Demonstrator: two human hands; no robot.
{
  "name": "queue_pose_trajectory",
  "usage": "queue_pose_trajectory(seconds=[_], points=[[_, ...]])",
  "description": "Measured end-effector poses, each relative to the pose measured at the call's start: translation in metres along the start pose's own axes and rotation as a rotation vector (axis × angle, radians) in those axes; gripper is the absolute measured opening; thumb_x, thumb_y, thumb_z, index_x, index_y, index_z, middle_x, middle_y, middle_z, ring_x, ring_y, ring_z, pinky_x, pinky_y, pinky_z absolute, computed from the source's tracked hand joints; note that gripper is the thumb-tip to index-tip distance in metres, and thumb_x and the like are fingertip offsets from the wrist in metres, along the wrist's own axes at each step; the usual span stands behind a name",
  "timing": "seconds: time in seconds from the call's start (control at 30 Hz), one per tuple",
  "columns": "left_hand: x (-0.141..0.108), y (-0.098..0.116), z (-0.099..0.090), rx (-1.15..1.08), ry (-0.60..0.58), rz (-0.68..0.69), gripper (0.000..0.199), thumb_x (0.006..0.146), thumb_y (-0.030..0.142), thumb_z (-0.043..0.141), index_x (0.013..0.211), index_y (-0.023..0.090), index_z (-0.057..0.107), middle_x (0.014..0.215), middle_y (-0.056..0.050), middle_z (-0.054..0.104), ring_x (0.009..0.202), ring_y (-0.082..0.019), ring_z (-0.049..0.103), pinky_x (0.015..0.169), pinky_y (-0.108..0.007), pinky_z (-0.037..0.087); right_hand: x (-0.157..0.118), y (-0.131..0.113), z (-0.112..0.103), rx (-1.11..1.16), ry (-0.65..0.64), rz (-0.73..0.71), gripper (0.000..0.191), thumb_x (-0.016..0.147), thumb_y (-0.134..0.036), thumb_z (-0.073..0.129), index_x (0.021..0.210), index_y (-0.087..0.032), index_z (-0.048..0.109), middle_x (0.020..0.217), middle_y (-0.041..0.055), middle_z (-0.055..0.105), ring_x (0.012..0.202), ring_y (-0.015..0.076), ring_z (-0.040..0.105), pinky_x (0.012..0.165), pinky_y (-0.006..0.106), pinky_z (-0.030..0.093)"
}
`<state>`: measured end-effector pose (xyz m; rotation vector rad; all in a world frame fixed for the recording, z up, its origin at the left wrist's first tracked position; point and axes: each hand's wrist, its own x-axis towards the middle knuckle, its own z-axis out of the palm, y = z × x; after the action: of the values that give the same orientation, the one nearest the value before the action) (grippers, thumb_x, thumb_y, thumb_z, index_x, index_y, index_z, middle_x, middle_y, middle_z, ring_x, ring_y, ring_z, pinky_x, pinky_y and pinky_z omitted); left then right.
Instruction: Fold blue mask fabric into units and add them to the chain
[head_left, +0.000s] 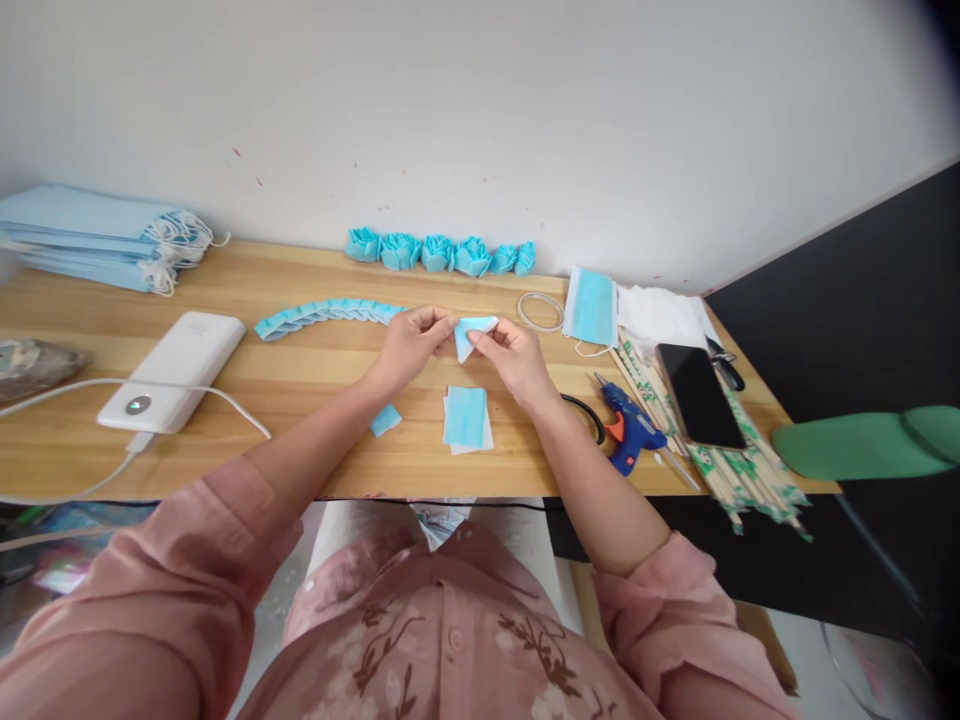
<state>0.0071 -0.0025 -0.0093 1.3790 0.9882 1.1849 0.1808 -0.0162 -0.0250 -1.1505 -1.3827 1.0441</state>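
Observation:
Between my two hands, above the middle of the wooden table, is a small light-blue folded piece (pixel 472 334) with a triangular shape and a point facing down. My left hand (pixel 416 338) pinches its left corner. My right hand (pixel 516 358) grips its right side, the thumb lying on its front. Below them a small stack of blue and white squares (pixel 468 418) lies on the table. A small blue piece (pixel 385 420) rests left of that stack, near my left forearm. Behind my left hand, a curved row of overlapping folded blue pieces (pixel 326 314) stretches to the left.
Blue flowers (pixel 436 253) line the wall. Stacked masks (pixel 97 235) and a white power bank (pixel 174 370) with cable are left. At right are a blue glue gun (pixel 634 430), a phone (pixel 700 395) on wrapped sticks, a mask (pixel 592 308) and a green bottle (pixel 847 445).

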Motion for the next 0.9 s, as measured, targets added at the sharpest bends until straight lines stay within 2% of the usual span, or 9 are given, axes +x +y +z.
queue_pose_trajectory(seconds=[0.2,0.37,0.47,0.7,0.9], points=[[-0.0031,0.0064,0.0014,-0.092,-0.066,-0.047,0.049,0.076,0.064,0.071,0.067,0.017,0.062,0.065,-0.001,0.06,0.06,-0.011,0.053,0.059,-0.024,0.044,0.0007,0.0008,-0.0005,0.031,0.026,-0.023,0.032,0.077,-0.051,0.075,0.083,-0.021,0.066,0.079,0.0001,0.069,0.074,0.0152,0.062,0.074,0.031,0.054],[-0.0031,0.0065,0.0027,-0.062,-0.079,-0.083,0.042,0.067,0.056,0.08,0.069,0.016,0.067,0.061,0.0,0.059,0.058,-0.01,0.049,0.058,-0.024,0.042,0.0002,0.0008,-0.0002,0.054,0.021,-0.038,0.031,0.077,-0.049,0.076,0.084,-0.02,0.067,0.078,-0.0002,0.069,0.074,0.0148,0.062,0.072,0.03,0.053],[-0.0029,0.0063,0.0029,-0.056,-0.044,-0.087,0.039,0.067,0.052,0.081,0.065,0.016,0.066,0.059,0.001,0.058,0.057,-0.01,0.049,0.058,-0.025,0.042,0.0002,0.0019,-0.0003,0.031,0.009,-0.033,0.031,0.077,-0.05,0.076,0.084,-0.021,0.068,0.08,0.0005,0.071,0.075,0.0154,0.064,0.073,0.031,0.054],[-0.0031,0.0064,0.0033,-0.071,-0.072,-0.07,0.04,0.065,0.053,0.083,0.065,0.017,0.065,0.059,0.001,0.058,0.057,-0.01,0.049,0.058,-0.025,0.041,0.0001,0.0044,0.0,0.031,-0.003,-0.04,0.03,0.077,-0.049,0.076,0.083,-0.021,0.068,0.078,-0.0001,0.07,0.074,0.0156,0.064,0.073,0.031,0.054],[-0.0019,0.003,0.0035,-0.047,-0.029,-0.057,0.04,0.065,0.054,0.082,0.065,0.017,0.066,0.059,0.002,0.057,0.057,-0.01,0.048,0.059,-0.025,0.041,-0.0014,0.0033,0.0015,-0.005,-0.001,-0.044,0.03,0.077,-0.05,0.075,0.084,-0.022,0.068,0.078,-0.0003,0.071,0.074,0.016,0.065,0.072,0.03,0.054]])
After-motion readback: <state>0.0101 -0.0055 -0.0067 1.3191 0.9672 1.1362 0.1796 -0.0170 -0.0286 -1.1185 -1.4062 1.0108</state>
